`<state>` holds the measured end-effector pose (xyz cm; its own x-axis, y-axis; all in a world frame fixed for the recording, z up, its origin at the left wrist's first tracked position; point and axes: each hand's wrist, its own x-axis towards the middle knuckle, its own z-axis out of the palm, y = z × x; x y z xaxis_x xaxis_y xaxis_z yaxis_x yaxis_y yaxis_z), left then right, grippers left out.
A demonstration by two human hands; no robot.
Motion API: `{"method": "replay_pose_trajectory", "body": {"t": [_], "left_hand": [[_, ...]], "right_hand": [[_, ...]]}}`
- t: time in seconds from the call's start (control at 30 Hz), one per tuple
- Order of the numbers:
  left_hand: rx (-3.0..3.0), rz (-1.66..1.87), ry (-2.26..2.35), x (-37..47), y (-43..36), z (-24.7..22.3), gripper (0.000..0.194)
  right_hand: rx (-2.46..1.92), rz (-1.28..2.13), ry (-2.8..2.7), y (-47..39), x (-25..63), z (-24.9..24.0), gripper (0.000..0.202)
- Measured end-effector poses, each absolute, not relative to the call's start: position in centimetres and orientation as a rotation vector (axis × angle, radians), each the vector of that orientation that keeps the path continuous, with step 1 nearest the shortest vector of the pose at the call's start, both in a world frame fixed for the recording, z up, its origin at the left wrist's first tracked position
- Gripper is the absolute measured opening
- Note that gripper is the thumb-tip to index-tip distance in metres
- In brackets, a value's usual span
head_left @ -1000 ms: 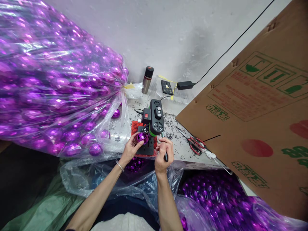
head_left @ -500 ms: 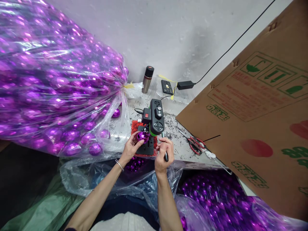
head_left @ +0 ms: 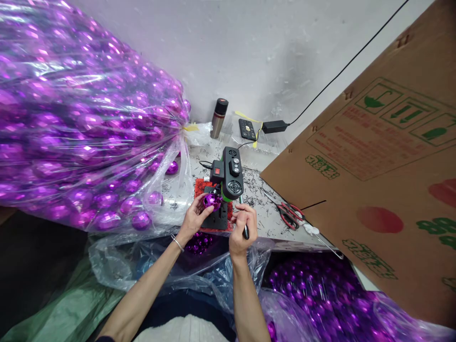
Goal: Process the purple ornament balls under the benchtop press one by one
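Note:
Held in my left hand [head_left: 194,217] is a shiny purple ball [head_left: 211,202], up against the front of a small black machine [head_left: 232,173] with round vents and a red switch. My right hand [head_left: 243,228] is closed round the black-ended handle [head_left: 245,232] at the machine's right side. The machine's black base plate [head_left: 218,219] rests on a red mat [head_left: 199,185]. Where the ball meets the machine is partly hidden by my left fingers.
A large clear bag of purple balls [head_left: 85,142] fills the left. Red-handled scissors [head_left: 290,214] lie right of the machine, beside a big cardboard box [head_left: 356,190]. Behind stand a bottle [head_left: 218,118] and a phone-like black object [head_left: 247,129]. More purple balls [head_left: 320,294] lie below the table.

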<state>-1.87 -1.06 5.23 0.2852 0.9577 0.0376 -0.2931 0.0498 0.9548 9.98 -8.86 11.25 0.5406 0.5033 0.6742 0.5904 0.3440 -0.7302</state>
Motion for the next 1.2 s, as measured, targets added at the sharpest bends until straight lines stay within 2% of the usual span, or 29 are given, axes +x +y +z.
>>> {"method": "replay_pose_trajectory", "body": {"t": [1.2], "left_hand": [[1.114, 1.107, 0.782, -1.71, -0.98, 5.06, 0.07]], "right_hand": [[-1.276, -0.057, -1.08, -8.95, 9.91, 11.27, 0.027]]}}
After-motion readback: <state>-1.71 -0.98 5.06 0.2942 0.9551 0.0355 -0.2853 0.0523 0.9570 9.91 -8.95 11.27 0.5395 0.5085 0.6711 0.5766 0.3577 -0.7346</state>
